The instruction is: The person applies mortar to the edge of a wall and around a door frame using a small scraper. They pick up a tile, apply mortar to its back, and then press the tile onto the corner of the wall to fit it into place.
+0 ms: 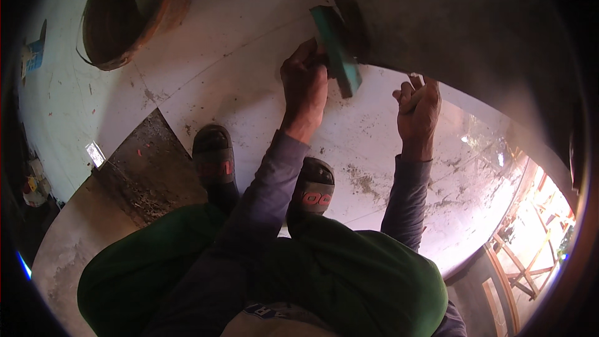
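My left hand [304,84] is closed around the grip of a green float [337,50], a narrow flat plate seen nearly edge-on. Its plate stands close to the corner of a large dark flat surface [449,31] at the upper right; whether they touch I cannot tell. Further right, my right hand [418,109] has its fingers curled beside that surface's lower edge. Something small and pale shows at the fingertips, too dim to name. Both hands are above a dirt-spotted white tiled floor [249,81].
A brown round bucket [128,19] with a wire handle and greyish contents stands at the upper left. A dark, rough square patch [146,168] breaks the tiles near my sandals [213,153]. Wooden frames [530,256] stand in bright light at the lower right.
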`<state>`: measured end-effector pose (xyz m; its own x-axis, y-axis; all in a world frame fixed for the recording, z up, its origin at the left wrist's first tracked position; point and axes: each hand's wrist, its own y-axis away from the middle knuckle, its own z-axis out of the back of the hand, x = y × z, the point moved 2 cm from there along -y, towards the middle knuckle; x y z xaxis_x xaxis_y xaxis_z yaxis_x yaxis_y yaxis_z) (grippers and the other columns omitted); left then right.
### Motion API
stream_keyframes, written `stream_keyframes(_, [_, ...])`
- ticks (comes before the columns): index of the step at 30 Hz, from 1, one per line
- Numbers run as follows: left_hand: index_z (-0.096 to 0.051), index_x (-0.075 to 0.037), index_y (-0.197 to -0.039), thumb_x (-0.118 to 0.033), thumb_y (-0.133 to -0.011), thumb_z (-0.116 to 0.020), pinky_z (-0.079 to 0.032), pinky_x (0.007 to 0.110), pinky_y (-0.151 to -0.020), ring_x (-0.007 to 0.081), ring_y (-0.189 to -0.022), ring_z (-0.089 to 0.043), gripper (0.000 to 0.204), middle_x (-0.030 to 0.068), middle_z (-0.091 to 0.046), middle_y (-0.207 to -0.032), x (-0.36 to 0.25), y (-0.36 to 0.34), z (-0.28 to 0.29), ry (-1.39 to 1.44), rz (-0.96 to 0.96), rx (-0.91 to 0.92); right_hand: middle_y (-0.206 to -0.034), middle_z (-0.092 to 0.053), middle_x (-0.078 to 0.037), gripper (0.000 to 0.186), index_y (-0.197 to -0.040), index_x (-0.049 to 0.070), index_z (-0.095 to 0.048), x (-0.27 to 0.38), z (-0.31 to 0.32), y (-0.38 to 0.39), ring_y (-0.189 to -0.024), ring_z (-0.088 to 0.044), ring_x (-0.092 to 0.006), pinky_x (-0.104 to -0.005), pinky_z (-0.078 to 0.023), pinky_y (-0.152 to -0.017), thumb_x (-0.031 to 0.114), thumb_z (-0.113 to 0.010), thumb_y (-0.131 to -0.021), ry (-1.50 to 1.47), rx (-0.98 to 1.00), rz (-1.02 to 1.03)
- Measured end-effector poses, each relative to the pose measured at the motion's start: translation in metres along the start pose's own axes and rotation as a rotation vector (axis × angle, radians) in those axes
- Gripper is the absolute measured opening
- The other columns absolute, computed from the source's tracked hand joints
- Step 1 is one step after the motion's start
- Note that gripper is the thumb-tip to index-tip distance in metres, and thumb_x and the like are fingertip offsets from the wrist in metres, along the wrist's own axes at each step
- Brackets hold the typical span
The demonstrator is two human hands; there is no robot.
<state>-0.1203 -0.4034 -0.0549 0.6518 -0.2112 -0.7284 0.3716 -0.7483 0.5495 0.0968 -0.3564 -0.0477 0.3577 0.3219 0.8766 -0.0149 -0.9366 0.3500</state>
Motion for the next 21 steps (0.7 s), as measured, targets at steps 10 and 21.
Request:
stream_keyframes(10, [-0.071,0.005,-0.104,-0.009,-0.095,-0.062,-0.045,0.026,-0.076,0.0093,-0.083,-0.056,0.018,0.0023,-0.069,-0.097,0.008,-0.07,-0.015,-0.469,-0.185,-0.2,-0.102,-0.067,-0.014,0.034,-0.097,0.003,-0.064,0.004,-0.011,0.001,-0.055,-0.047,-0.0132,-0.0386,-0.054,-0.066,0.035,-0.059,-0.106,0.021,-0.065,-0.084])
stream_keyframes(21, [-0.072,0.002,-0.109,-0.004,-0.097,-0.055,-0.044,0.023,-0.072,0.0041,-0.08,-0.052,0.022,-0.0025,-0.067,-0.087,-0.002,-0.024,0.019,-0.163,-0.211,-0.015,-0.112,-0.067,-0.013,0.034,-0.107,0.003,-0.062,0.006,-0.01,0.001,-0.056,-0.048,-0.0125,-0.0376,-0.054,-0.068,0.037,-0.056,-0.108,0.069,-0.103,-0.12])
